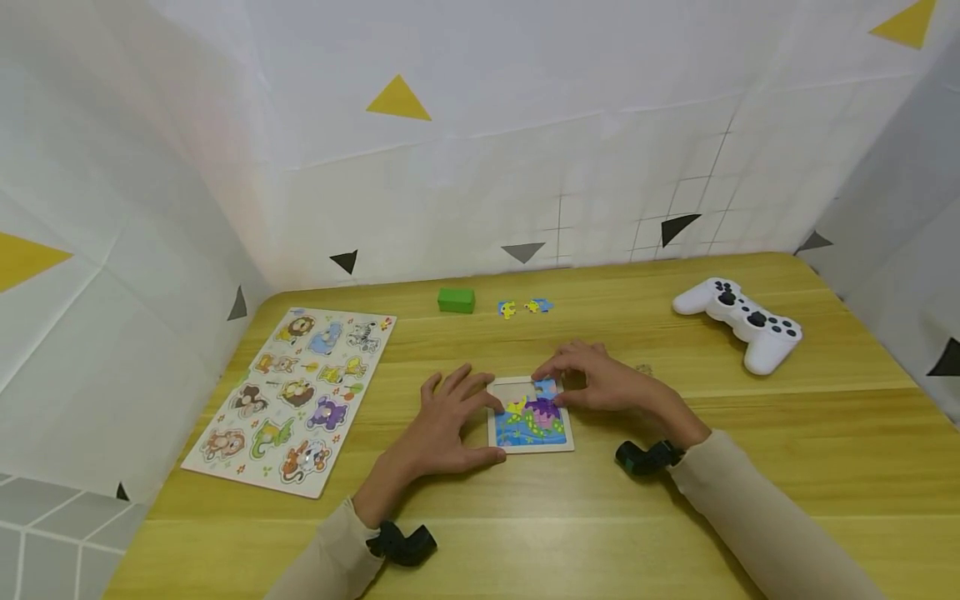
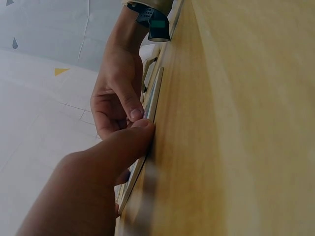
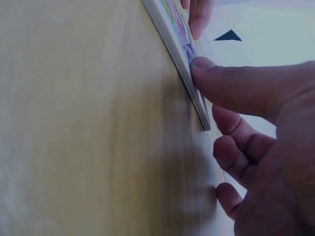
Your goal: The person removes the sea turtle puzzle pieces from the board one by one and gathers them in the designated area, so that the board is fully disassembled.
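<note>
A small jigsaw puzzle in a pale wooden frame (image 1: 531,448) lies on the table, its lower part filled with blue, purple, yellow and green pieces. The bare backing (image 1: 511,391) shows at its upper left. My left hand (image 1: 450,425) holds the frame's left side, thumb at the near left corner and index finger on the left edge. From the right, my right hand (image 1: 607,383) pinches a blue puzzle piece (image 1: 546,388) at the upper right corner between thumb and index finger. In the right wrist view its thumb (image 3: 216,81) lies on the puzzle's edge; the piece is mostly hidden there.
Two loose puzzle pieces (image 1: 507,309) lie at the back beside a green block (image 1: 456,301). An animal puzzle board (image 1: 300,392) covers the left side. A white game controller (image 1: 738,321) sits at the back right. A patterned white sheet (image 1: 480,192) hangs behind the table.
</note>
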### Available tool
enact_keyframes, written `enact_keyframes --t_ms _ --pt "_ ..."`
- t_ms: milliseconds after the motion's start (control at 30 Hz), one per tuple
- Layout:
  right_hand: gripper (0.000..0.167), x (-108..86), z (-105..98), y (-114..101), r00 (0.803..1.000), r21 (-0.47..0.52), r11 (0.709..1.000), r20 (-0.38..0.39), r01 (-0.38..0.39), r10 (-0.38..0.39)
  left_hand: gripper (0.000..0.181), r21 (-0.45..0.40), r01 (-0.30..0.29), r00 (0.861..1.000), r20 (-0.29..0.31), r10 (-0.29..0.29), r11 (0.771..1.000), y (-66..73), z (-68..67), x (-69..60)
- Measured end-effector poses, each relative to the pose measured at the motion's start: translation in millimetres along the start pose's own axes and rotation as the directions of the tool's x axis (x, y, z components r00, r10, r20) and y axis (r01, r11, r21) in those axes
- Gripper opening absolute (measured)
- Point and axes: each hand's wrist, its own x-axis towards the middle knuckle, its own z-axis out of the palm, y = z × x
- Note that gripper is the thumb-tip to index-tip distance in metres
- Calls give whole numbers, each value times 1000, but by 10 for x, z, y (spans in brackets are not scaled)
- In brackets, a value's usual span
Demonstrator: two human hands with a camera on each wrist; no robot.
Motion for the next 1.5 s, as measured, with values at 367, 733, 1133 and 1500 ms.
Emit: enact_keyframes --t_ms 367,733,1133,1500 --pt "37 -6 -28 21 1000 -27 1000 -6 9 -9 52 -3 5 1000 12 -5 1000 -1 -7 3" --pt "35 -16 -47 47 1000 4 1000 -26 -7 7 52 -9 -1 1000 -7 1 1000 6 -13 -1" --pt "33 -43 -82 145 995 32 999 -93 20 -17 52 -12 -10 1000 -7 10 1000 -6 0 -2" --pt "36 -156 -222 358 973 48 994 -204 -103 110 52 -10 -23 999 -23 22 1000 -4 18 0"
